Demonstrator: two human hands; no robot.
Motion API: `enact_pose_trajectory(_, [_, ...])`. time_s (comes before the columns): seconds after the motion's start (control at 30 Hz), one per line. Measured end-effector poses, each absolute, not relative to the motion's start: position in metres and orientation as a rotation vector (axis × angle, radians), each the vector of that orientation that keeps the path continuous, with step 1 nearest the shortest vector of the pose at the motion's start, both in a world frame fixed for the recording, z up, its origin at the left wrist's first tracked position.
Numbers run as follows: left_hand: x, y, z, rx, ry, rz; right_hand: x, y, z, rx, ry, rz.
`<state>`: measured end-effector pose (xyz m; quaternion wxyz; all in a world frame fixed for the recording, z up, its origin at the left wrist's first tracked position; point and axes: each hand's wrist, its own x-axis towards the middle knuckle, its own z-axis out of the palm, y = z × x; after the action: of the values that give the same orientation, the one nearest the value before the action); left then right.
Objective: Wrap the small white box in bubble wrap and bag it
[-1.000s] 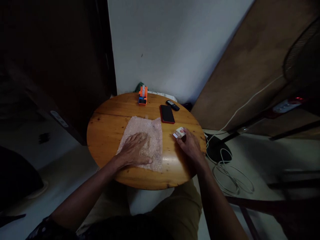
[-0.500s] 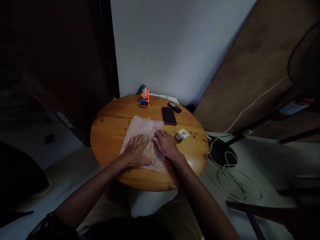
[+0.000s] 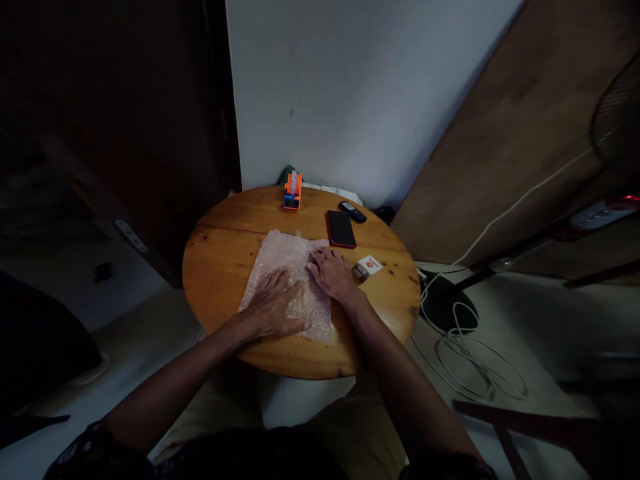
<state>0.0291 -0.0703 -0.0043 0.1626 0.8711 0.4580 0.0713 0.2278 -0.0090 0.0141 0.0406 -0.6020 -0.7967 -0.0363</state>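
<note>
A pinkish sheet of bubble wrap [image 3: 287, 257] lies flat on the round wooden table [image 3: 215, 280]. My left hand [image 3: 277, 303] rests on its lower left part, fingers spread. On the upper right part lies my right hand [image 3: 333, 272], palm down with the fingers stretched forward. Neither hand grips anything. To the right of my right hand is a small white and brown box [image 3: 369, 265]. A black tablet-like device with a red edge [image 3: 341, 229] lies just beyond the sheet.
An orange tape dispenser [image 3: 293, 191] stands at the table's far edge. A dark handset [image 3: 353, 212] lies behind the tablet-like device. On the floor at right, a coiled pale cable [image 3: 467, 357] lies near a fan base [image 3: 453, 308]. A wall [image 3: 350, 87] rises behind the table.
My right hand has shifted slightly up and right across the bubble wrap. My left hand stays almost in place. The whole view has moved a little.
</note>
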Motion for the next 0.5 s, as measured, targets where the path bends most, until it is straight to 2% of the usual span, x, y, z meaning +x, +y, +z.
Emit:
enact_pose_trajectory(0.3, [0.041, -0.073, -0.006, 2.481, 1.337, 0.246, 0.235, -0.005, 0.025, -1.837, -2.5, -0.067])
enact_pose_trajectory(0.5, [0.042, -0.073, -0.012, 2.51, 1.368, 0.281, 0.236, -0.03, 0.012, -1.764, -2.431, -0.113])
